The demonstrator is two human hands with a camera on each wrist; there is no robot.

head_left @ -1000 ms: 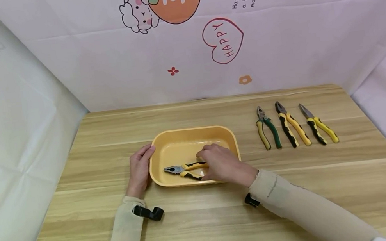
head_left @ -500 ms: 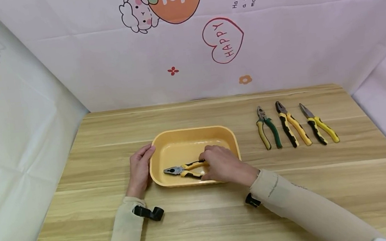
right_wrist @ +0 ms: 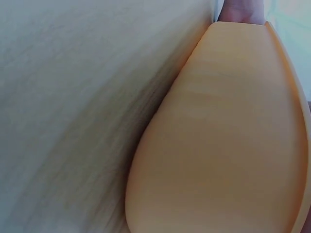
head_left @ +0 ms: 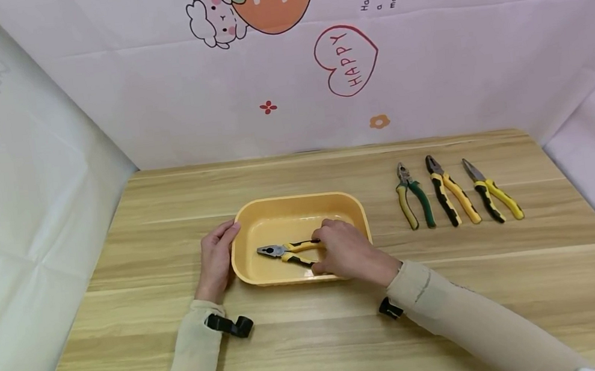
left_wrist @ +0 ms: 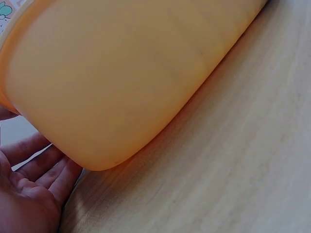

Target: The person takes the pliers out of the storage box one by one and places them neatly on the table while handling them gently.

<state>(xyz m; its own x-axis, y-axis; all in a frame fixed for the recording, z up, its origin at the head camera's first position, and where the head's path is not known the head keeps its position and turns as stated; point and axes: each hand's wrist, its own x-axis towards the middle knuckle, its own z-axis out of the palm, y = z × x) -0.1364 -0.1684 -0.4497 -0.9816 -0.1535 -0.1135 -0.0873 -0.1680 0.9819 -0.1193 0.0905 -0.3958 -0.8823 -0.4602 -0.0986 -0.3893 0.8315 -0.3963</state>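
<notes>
A yellow plastic tray (head_left: 299, 197) stands on the wooden table. Inside it, combination pliers (head_left: 277, 251) with yellow-and-black handles point their grey head to the left. My right hand (head_left: 348, 253) reaches over the tray's near right side and grips the handle ends, hiding them. In the right wrist view only the outside wall of the tray (right_wrist: 218, 131) and the table show; the pliers are hidden. My left hand (head_left: 215, 260) steadies the tray's left end, thumb at the rim. In the left wrist view, its fingers (left_wrist: 46, 167) lie fairly straight against the outer wall.
To the tray's right, three tools lie in a row on the table (head_left: 315, 353): pliers with green handles (head_left: 413, 197), pliers with yellow-orange and black handles (head_left: 450, 190), and long-nose pliers (head_left: 491, 189). A printed white cloth (head_left: 186, 112) hangs behind the table.
The right hand's fingers have drawn in on the handles, and the pliers have shifted a little away from me and to the right. The left hand and tray have stayed in place.
</notes>
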